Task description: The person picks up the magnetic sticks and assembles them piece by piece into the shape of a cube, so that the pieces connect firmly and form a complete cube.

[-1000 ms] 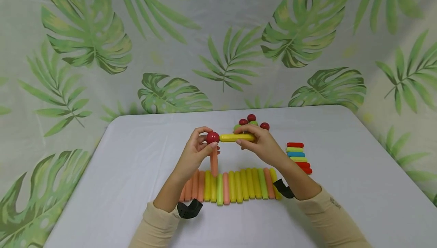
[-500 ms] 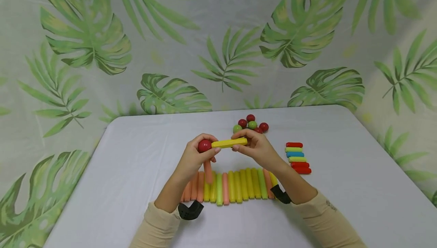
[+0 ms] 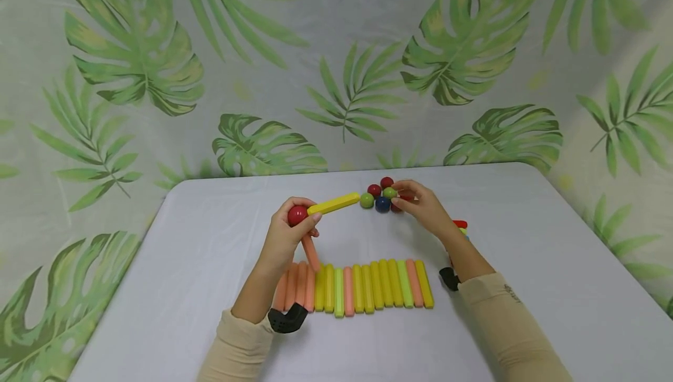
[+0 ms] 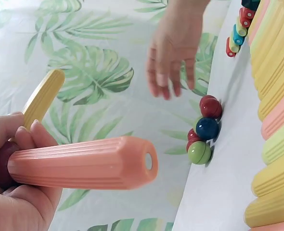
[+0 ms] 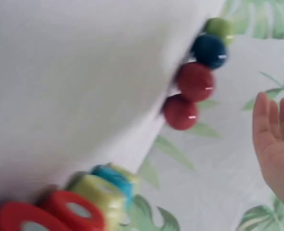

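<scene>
My left hand [image 3: 281,233] grips a red ball [image 3: 297,215] above the table. Joined to the ball are a yellow ribbed stick [image 3: 336,202], pointing right and slightly up, and a salmon-pink stick [image 4: 84,163], hanging downward in the head view. A silvery disc shows in the pink stick's free end. My right hand [image 3: 427,212] hovers with extended fingers over a cluster of balls and holds nothing in the wrist views. That cluster includes a green ball [image 3: 367,200], a dark blue ball [image 3: 382,204] and several red ones, such as this red ball [image 5: 195,82].
A long row of yellow, pink and green sticks [image 3: 378,285] lies across the white table [image 3: 210,207], below my hands. Short red, yellow-green and blue sticks [image 5: 98,192] lie at the right, partly hidden by my right forearm in the head view.
My right hand has let go of the yellow stick and moved right to the balls. My left hand has shifted left with the red ball and both sticks; the yellow stick now tilts upward.
</scene>
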A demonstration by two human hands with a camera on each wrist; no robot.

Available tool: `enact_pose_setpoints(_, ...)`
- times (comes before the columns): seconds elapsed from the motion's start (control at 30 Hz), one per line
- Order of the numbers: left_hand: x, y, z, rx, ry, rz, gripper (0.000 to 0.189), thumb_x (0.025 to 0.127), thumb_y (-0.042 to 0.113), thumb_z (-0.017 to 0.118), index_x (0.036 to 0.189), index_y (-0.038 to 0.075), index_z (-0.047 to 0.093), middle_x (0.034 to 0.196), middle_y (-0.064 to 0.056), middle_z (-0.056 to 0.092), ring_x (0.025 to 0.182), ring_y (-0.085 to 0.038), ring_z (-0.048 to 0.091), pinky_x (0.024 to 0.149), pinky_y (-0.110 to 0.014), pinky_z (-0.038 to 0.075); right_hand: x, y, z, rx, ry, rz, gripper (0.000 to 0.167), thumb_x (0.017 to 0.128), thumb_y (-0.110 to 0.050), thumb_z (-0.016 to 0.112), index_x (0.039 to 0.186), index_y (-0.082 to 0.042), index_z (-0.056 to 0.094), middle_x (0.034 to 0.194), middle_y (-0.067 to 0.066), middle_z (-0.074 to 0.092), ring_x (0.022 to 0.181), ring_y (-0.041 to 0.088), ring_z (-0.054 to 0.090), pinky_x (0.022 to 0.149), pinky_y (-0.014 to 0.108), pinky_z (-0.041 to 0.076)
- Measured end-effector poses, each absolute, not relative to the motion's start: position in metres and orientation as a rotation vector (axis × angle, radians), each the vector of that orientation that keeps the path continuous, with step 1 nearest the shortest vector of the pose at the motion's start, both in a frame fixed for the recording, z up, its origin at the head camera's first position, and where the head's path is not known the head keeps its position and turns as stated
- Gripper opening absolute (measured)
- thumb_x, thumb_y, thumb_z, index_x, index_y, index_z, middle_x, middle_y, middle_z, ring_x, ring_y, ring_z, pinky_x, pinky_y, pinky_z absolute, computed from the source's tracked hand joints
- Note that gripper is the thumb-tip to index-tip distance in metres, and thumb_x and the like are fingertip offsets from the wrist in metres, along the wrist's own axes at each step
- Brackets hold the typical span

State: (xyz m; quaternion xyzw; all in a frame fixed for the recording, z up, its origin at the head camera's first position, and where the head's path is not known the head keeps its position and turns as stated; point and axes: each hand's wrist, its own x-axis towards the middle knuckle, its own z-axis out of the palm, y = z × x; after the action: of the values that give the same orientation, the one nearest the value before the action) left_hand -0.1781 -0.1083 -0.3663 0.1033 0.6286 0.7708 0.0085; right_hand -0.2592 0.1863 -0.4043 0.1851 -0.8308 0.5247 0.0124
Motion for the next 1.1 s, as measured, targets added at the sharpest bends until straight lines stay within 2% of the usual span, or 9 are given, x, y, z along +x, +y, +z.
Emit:
enact_pose_setpoints(0.1, -0.174, -0.108, -0.359, 0.321, 1.968, 2.414, 0.025, 0.084, 0.001, 0.06, 0.107, -0.003, 0.049, 0.085, -0.012, 0.05, 0.059, -0.016, 0.054, 0.055, -0.023, 0.05, -0.271, 0.19, -0.413, 0.495, -2.749, 1.46, 0.041, 0.088, -0.021, 0.059, 0.123, -0.004, 0.049, 0.124, 0.016, 0.048, 0.11, 0.032, 0.043, 0.092, 0.045, 0.036)
enact_pose_setpoints(0.2, -0.172, -0.108, -0.355, 0.302, 1.975, 2.417, 0.025, 0.085, 0.0, 0.059, 0.107, -0.003, 0.049, 0.085, -0.012, 0.05, 0.059, -0.016, 0.054, 0.055, -0.022, 0.049, -0.281, 0.189, -0.42, 0.498, -2.895, 1.266, 0.042, 0.088, -0.014, 0.059, 0.125, 0.0, 0.047, 0.125, 0.019, 0.046, 0.111, 0.033, 0.042, 0.095, 0.047, 0.033)
enact_pose_setpoints(0.37, -0.172, -0.109, -0.354, 0.297, 1.976, 2.422, 0.025, 0.085, 0.0, 0.059, 0.107, -0.004, 0.048, 0.085, -0.013, 0.049, 0.059, -0.016, 0.054, 0.054, -0.022, 0.049, -0.291, 0.187, -0.426, 0.477, -3.073, 0.993, 0.042, 0.085, -0.008, 0.061, 0.124, 0.0, 0.049, 0.122, 0.022, 0.049, 0.107, 0.033, 0.045, 0.093, 0.047, 0.036)
enact_pose_setpoints(0.5, -0.172, -0.109, -0.354, 0.3, 1.967, 2.421, 0.025, 0.085, 0.0, 0.059, 0.107, -0.004, 0.048, 0.085, -0.014, 0.048, 0.059, -0.016, 0.054, 0.054, -0.022, 0.049, -0.289, 0.186, -0.426, 0.402, -3.123, 0.94, 0.042, 0.084, -0.009, 0.062, 0.123, -0.001, 0.05, 0.117, 0.022, 0.052, 0.101, 0.032, 0.048, 0.088, 0.046, 0.04)
enact_pose_setpoints(0.67, -0.172, -0.109, -0.356, 0.303, 1.961, 2.421, 0.025, 0.085, 0.0, 0.059, 0.107, -0.004, 0.048, 0.086, -0.014, 0.048, 0.059, -0.016, 0.054, 0.055, -0.022, 0.049, -0.278, 0.182, -0.413, 0.343, -2.971, 1.29, 0.041, 0.086, -0.022, 0.062, 0.121, -0.006, 0.049, 0.114, 0.016, 0.052, 0.1, 0.03, 0.048, 0.086, 0.042, 0.042)
enact_pose_setpoints(0.8, -0.174, -0.108, -0.358, 0.323, 1.961, 2.416, 0.025, 0.085, -0.001, 0.059, 0.108, -0.005, 0.048, 0.087, -0.014, 0.049, 0.06, -0.017, 0.055, 0.057, -0.022, 0.05, -0.26, 0.169, -0.39, 0.433, -2.701, 1.733, 0.046, 0.084, -0.03, 0.064, 0.12, -0.008, 0.047, 0.117, 0.012, 0.049, 0.103, 0.027, 0.05, 0.087, 0.038, 0.043)
enact_pose_setpoints(1.0, -0.181, -0.109, -0.37, 0.322, 1.938, 2.441, 0.025, 0.084, 0.001, 0.061, 0.107, -0.002, 0.05, 0.088, -0.014, 0.05, 0.059, -0.017, 0.055, 0.057, -0.024, 0.05, -0.231, 0.148, -0.361, 0.649, -2.37, 2.109, 0.041, 0.086, -0.019, 0.062, 0.121, -0.004, 0.047, 0.114, 0.013, 0.05, 0.097, 0.024, 0.054, 0.084, 0.028, 0.045)
enact_pose_setpoints(1.1, -0.184, -0.108, -0.376, 0.326, 1.93, 2.452, 0.027, 0.084, 0.003, 0.062, 0.107, -0.001, 0.05, 0.088, -0.015, 0.05, 0.059, -0.017, 0.056, 0.058, -0.024, 0.051, -0.225, 0.142, -0.356, 0.687, -2.322, 2.175, 0.038, 0.087, -0.015, 0.061, 0.12, -0.004, 0.047, 0.114, 0.013, 0.049, 0.096, 0.022, 0.055, 0.084, 0.028, 0.045)
